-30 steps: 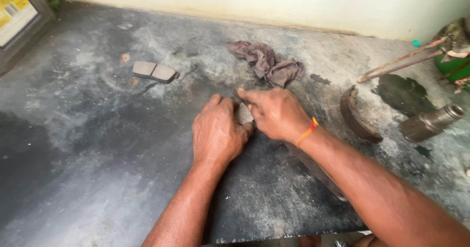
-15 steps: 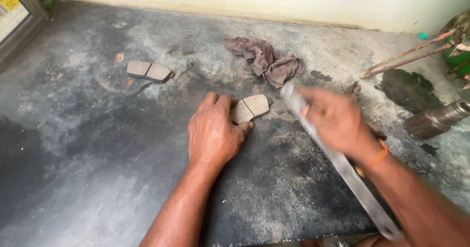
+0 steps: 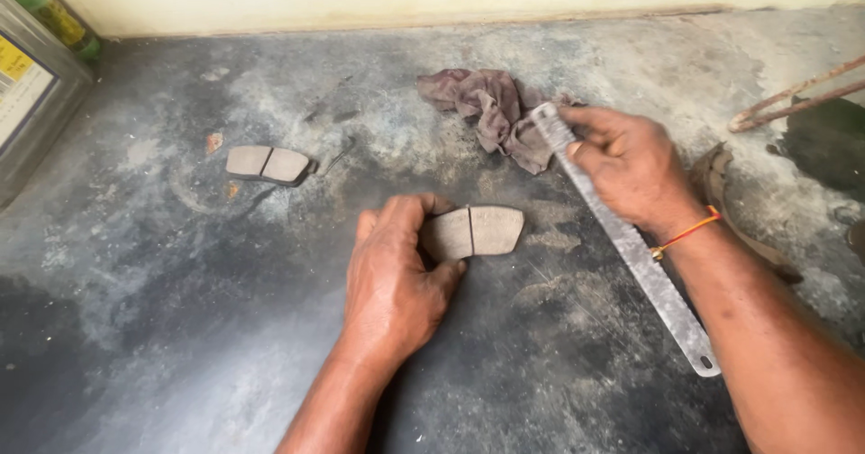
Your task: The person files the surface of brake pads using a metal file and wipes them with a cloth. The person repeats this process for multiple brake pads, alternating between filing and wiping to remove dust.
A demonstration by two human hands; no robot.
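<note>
A brown brake pad [image 3: 482,231] with a groove down its middle lies on the stained grey floor [image 3: 180,328]. My left hand [image 3: 396,278] grips its left end, thumb below and fingers curled over the top. My right hand [image 3: 631,166] holds a long flat metal blade [image 3: 635,256] near its upper end; the blade runs diagonally down to the right along my forearm. A second brake pad [image 3: 268,164] lies apart at the upper left.
A crumpled brownish rag [image 3: 491,112] lies just left of my right hand. A boxy container [image 3: 36,103] stands at the far left by the wall. Rusty rods [image 3: 797,98] and a curved dark metal part [image 3: 721,184] are at the right.
My right hand left the pad, picked up the long metal blade on the right, and now holds it above and right of the pad. My left hand stays on the pad.
</note>
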